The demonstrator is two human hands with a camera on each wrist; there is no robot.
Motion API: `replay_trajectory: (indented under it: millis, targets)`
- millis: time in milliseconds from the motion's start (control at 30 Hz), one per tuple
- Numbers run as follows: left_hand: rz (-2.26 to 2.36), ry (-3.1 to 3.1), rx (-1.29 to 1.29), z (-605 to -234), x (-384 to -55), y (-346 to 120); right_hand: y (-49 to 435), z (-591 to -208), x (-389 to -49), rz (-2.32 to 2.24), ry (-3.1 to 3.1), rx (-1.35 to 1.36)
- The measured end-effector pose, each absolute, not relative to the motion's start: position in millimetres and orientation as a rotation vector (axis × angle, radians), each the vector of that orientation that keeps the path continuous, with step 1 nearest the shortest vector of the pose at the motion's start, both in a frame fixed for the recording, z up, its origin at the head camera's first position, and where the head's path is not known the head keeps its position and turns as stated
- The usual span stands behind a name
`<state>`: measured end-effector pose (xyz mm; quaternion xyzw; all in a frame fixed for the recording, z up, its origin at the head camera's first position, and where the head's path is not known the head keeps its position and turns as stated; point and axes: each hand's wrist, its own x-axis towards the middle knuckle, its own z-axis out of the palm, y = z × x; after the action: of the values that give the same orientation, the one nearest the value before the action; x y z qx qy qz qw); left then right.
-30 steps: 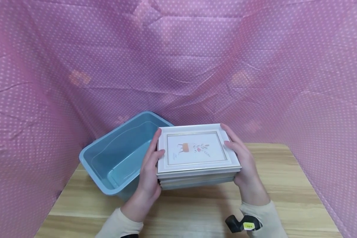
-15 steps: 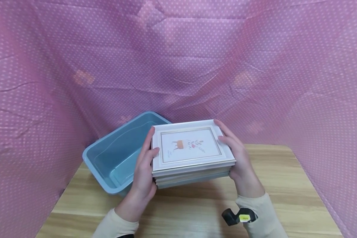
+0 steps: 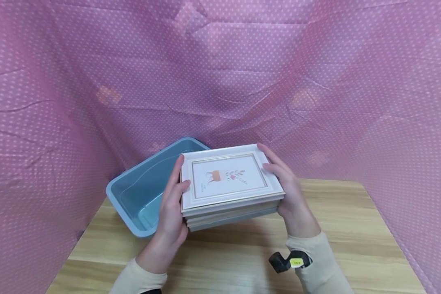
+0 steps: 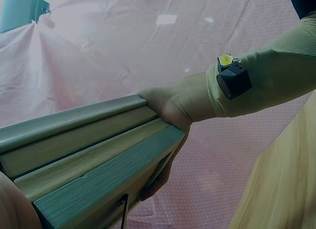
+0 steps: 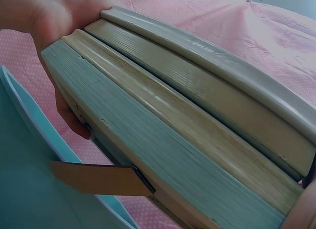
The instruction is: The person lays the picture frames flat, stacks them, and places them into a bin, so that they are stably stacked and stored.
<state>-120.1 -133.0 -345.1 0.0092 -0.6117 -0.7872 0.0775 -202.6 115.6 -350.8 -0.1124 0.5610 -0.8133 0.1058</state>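
My left hand point(image 3: 171, 210) and right hand point(image 3: 292, 190) hold a stack of several picture frames point(image 3: 229, 175) between them, gripping opposite short ends above the table. Fingers wrap over the ends, with fingertips reaching the top face. On top lies a white picture frame with a thin gilt inner line and an orange-and-floral print turned sideways. Beneath it the right wrist view shows wood-toned layers and a blue-grey lowest frame point(image 5: 148, 135), whose brown stand leg point(image 5: 101, 178) hangs out below. Both palms are partly hidden by the stack.
A blue plastic bin point(image 3: 139, 183) stands on the wooden table point(image 3: 353, 237) behind and left of the stack, which overlaps its right side in the head view. Pink dotted cloth point(image 3: 242, 81) hangs around the back and sides.
Both hands have carried the stack leftward toward the bin. It has turned slightly, its right end now higher in the head view. The grip is unchanged.
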Motion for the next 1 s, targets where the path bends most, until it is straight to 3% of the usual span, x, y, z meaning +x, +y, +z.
replay_trajectory:
  millis: [1000]
  targets:
    - [-2.347,-1.753,0.053,-336.3,-115.4,-156.9,82.5,-342.9,-221.2,-2.322,1.654,-0.352]
